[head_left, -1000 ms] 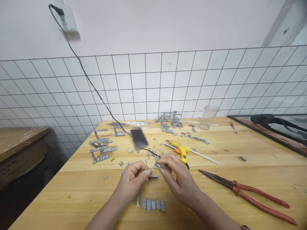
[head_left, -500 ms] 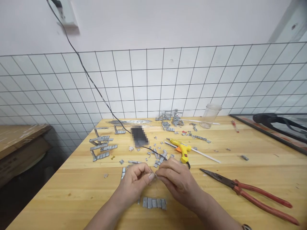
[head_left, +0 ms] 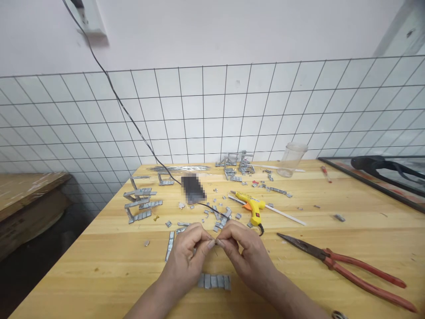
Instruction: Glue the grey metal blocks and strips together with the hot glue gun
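Note:
My left hand (head_left: pixel 191 250) and my right hand (head_left: pixel 244 252) meet over the table's front half, with thumb and fingertips pinched on each side. Between the fingertips is a thin wire (head_left: pixel 216 252), of which only a fine strand shows; the rest is hidden by the fingers. Just below the hands lies a row of grey metal strips (head_left: pixel 214 282) joined side by side. Another narrow grey strip row (head_left: pixel 170 245) lies beside my left hand, partly covered by it.
A yellow glue gun (head_left: pixel 254 208) and red-handled long-nose pliers (head_left: pixel 332 259) lie to the right. Grey metal assemblies (head_left: pixel 141 204) stand at left. Behind are a pixelated dark object (head_left: pixel 193 189), a power cord (head_left: pixel 124 106), small grey pieces (head_left: pixel 227 212) and a clear plastic cup (head_left: pixel 292 159).
My fingertips have drawn together at the wire. My right hand has turned, showing its thumb and finger pinch more plainly. The things on the table have stayed put.

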`<state>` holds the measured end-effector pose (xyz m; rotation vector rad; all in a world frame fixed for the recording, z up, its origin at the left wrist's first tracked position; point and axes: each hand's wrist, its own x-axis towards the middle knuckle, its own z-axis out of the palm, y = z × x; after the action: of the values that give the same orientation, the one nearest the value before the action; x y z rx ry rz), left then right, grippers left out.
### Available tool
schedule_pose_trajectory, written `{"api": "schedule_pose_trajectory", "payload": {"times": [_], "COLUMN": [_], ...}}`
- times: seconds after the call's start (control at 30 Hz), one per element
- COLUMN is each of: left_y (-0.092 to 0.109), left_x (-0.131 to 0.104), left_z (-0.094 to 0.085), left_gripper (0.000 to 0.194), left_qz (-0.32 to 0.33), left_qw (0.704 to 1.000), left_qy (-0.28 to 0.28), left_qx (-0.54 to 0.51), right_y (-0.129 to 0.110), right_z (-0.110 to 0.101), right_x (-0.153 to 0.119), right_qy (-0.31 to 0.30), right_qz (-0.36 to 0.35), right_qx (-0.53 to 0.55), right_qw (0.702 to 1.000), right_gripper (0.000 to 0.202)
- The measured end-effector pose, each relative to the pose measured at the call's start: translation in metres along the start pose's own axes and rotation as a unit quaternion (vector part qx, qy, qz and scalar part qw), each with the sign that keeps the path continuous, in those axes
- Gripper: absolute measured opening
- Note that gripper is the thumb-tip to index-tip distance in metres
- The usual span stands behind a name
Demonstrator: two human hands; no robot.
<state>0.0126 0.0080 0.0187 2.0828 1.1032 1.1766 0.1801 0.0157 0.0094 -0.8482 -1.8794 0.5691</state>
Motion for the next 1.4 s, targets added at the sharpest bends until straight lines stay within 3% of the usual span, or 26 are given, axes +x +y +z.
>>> {"api": "schedule_pose_trajectory", "payload": {"times": [0.23, 0.33, 0.4, 0.5, 0.63, 0.73, 0.87, 1.03, 1.23, 1.33, 1.4], "left_y": [-0.006, -0.011, -0.013, -0.012, -0.009, -0.006, -0.005, -0.006, -0.008, -0.01, -0.01], "left_x": [0.0, 0.0, 0.0, 0.003, 0.007, 0.009, 0.009, 0.009, 0.009, 0.008, 0.008], "left_z": [0.0, 0.001, 0.002, 0.002, 0.0, -0.002, -0.001, -0.001, -0.004, -0.004, -0.005], "left_gripper": [0.019, 0.018, 0.02, 0.023, 0.029, 0.033, 0.031, 0.032, 0.035, 0.036, 0.036], "left_qz": [0.13, 0.143, 0.093, -0.056, -0.204, -0.237, -0.24, -0.247, -0.259, -0.262, -0.259], "left_qw": [0.987, 0.983, 0.992, 0.998, 0.958, 0.94, 0.938, 0.935, 0.916, 0.898, 0.891], "left_qy": [0.011, 0.007, 0.005, -0.008, -0.02, -0.015, -0.01, -0.046, -0.042, -0.051, -0.062], "left_qx": [0.097, 0.119, 0.088, -0.033, -0.201, -0.246, -0.249, -0.25, -0.303, -0.349, -0.368], "right_y": [-0.001, 0.002, 0.004, 0.006, 0.007, 0.008, 0.007, 0.007, 0.009, 0.007, 0.007], "right_z": [0.003, 0.009, 0.011, 0.009, -0.004, -0.01, -0.006, 0.003, -0.001, -0.005, -0.007], "right_x": [0.001, 0.002, 0.003, 0.005, 0.008, 0.009, 0.008, 0.006, 0.003, 0.002, 0.002], "right_qy": [-0.014, -0.019, -0.017, -0.013, 0.008, 0.018, -0.001, -0.03, 0.013, 0.01, -0.008], "right_qz": [0.158, 0.221, 0.249, 0.267, 0.262, 0.257, 0.262, 0.268, 0.176, 0.01, -0.106], "right_qx": [0.104, 0.162, 0.191, 0.222, 0.238, 0.239, 0.243, 0.242, 0.174, 0.04, -0.085], "right_qw": [0.982, 0.962, 0.949, 0.938, 0.935, 0.936, 0.934, 0.932, 0.969, 0.999, 0.991], "right_gripper": [0.018, 0.018, 0.02, 0.023, 0.032, 0.037, 0.032, 0.023, 0.018, 0.025, 0.031]}}
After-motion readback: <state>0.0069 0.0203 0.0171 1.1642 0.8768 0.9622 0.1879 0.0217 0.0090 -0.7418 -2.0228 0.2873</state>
